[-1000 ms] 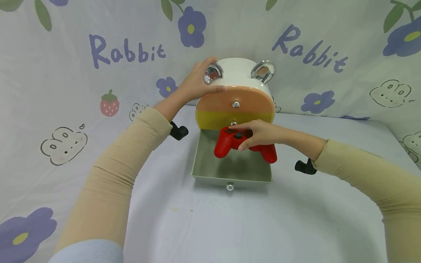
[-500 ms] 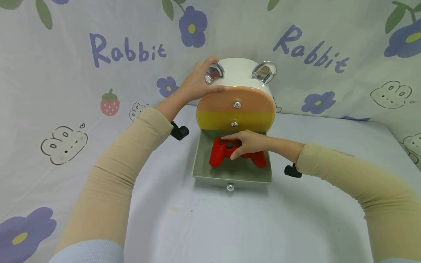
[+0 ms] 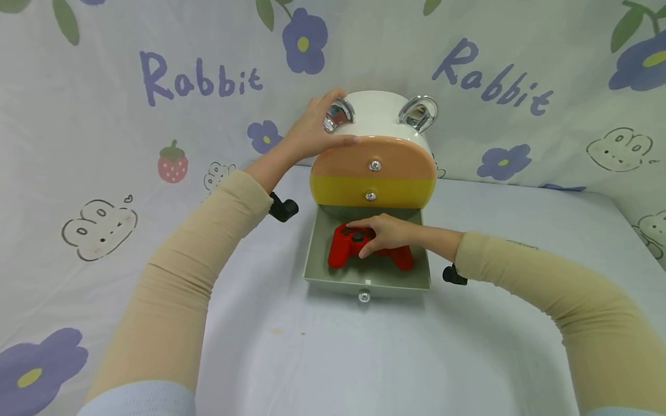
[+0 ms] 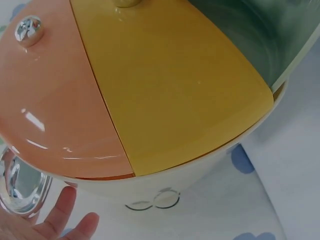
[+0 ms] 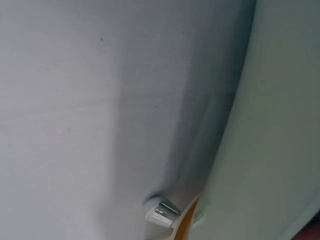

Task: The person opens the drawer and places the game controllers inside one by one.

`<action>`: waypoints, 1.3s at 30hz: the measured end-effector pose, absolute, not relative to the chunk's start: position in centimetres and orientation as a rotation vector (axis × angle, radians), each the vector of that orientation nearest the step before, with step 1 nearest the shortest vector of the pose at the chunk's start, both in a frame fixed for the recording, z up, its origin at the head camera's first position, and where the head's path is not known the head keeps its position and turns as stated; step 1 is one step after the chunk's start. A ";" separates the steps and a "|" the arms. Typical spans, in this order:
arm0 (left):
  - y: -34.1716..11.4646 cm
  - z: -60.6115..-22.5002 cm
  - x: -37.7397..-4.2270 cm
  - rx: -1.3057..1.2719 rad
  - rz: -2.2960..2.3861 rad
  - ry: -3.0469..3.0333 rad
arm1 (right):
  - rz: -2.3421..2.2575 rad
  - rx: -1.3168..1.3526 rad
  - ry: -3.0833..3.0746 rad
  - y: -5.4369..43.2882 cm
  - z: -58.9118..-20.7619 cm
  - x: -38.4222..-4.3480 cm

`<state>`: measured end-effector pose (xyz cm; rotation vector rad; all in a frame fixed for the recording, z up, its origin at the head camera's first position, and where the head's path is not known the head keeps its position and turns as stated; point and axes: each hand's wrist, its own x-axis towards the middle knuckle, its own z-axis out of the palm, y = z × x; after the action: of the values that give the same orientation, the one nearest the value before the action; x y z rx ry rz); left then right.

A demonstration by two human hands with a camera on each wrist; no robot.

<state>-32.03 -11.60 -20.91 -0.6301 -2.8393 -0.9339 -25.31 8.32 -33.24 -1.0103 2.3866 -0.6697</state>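
A red game controller lies level within the pulled-out green-grey drawer in the head view. My right hand holds it from above, thumb on the near side and fingers toward the back. Only a red sliver of the controller shows in the right wrist view. My left hand rests on the upper left of the small rounded cabinet, thumb along its front top edge, around a chrome ear. In the left wrist view its spread fingers reach out beside the cabinet.
Above the green-grey drawer are a peach drawer front and a yellow one, both pushed in, with round silver knobs. A second chrome ear is at top right. A printed cloth hangs behind; a pale cloth covers the table.
My right hand has moved down and to the left, bringing the controller from above the drawer to inside it. My left hand stays put on the cabinet.
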 end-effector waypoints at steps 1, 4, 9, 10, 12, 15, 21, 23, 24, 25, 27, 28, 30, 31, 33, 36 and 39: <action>-11.6 -20.9 -32.0 -0.627 -0.936 -2.841 | -0.670 -1.016 2.384 8.3 -33.3 -25.3; -11.6 -20.9 -31.9 -0.626 -0.943 -2.838 | -0.666 -1.033 2.382 8.2 -33.7 -25.4; -11.6 -20.9 -31.9 -0.628 -0.952 -2.836 | -0.659 -1.038 2.386 8.1 -34.3 -25.6; -11.6 -20.9 -31.9 -0.631 -0.953 -2.834 | -0.659 -1.037 2.389 8.1 -34.4 -25.6; -11.6 -20.9 -31.9 -0.634 -0.951 -2.835 | -0.661 -1.028 2.396 8.1 -34.6 -25.6; -11.6 -20.9 -31.9 -0.632 -0.949 -2.838 | -0.683 -1.034 2.403 8.1 -34.7 -25.6; -11.7 -20.9 -31.9 -0.616 -0.942 -2.847 | -0.704 -1.022 2.415 8.0 -34.7 -25.7; -11.7 -20.9 -31.9 -0.614 -0.940 -2.848 | -0.704 -1.012 2.418 8.0 -34.8 -25.8; -11.7 -21.0 -31.9 -0.616 -0.940 -2.847 | -0.705 -1.007 2.420 8.0 -34.8 -25.8; -11.7 -21.0 -32.0 -0.616 -0.939 -2.847 | -0.705 -1.004 2.421 8.0 -34.8 -25.8; -11.7 -21.0 -32.0 -0.621 -0.936 -2.844 | -0.703 -0.997 2.425 8.1 -34.8 -25.8; -11.7 -21.0 -32.0 -0.625 -0.936 -2.841 | -0.702 -0.995 2.424 8.1 -34.8 -25.8; -11.7 -21.0 -32.0 -0.630 -0.937 -2.838 | -0.696 -0.993 2.426 8.1 -34.7 -25.8; -11.6 -21.0 -32.1 -0.631 -0.937 -2.838 | -0.691 -0.995 2.428 8.1 -34.7 -25.8; -11.6 -21.0 -32.0 -0.630 -0.941 -2.838 | -0.688 -0.995 2.428 8.2 -34.4 -25.7; -11.6 -20.9 -32.0 -0.626 -0.943 -2.841 | -0.705 -0.990 2.424 8.2 -33.9 -25.5; -11.6 -20.9 -31.9 -0.621 -0.937 -2.843 | -0.736 -0.973 2.421 8.4 -33.4 -25.4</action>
<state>-31.94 -11.60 -20.88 -0.6214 -2.8434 -0.9373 -25.36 8.37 -33.35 -0.9732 2.4209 -0.7364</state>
